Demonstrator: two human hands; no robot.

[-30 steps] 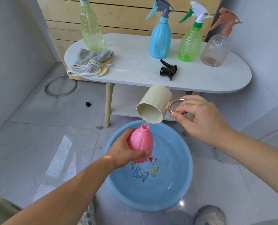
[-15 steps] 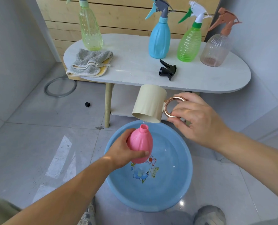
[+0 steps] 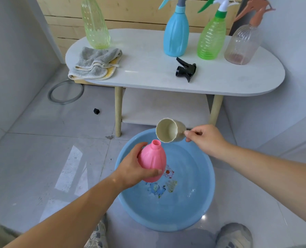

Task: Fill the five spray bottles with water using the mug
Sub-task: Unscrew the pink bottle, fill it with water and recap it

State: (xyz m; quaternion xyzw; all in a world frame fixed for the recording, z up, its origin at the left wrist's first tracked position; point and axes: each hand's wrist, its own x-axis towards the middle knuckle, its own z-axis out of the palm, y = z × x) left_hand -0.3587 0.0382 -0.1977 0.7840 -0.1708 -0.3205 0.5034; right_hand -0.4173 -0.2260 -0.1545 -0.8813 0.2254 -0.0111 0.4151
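Since half a second ago we have swung the mug back from its steep pour. Its mouth, which then faced down over the bottle neck, now faces sideways toward us, and we see its pale inside with no stream leaving it. Our right hand pinches the mug by its handle, fingers curled over it so that the handle is almost hidden. The cup body sticks out to the left of the grip, its lower rim just above and to the right of the open neck of the pink bottle; whether they touch we cannot tell. Our left hand wraps round that bottle from the left, thumb across its lower front, and holds it neck up above the blue basin of water on the floor. On the white table beyond stand a pale green bottle, a blue spray bottle, a bright green spray bottle and a clear bottle. A black spray head lies loose in front of them, and a grey towel sits at the left end.
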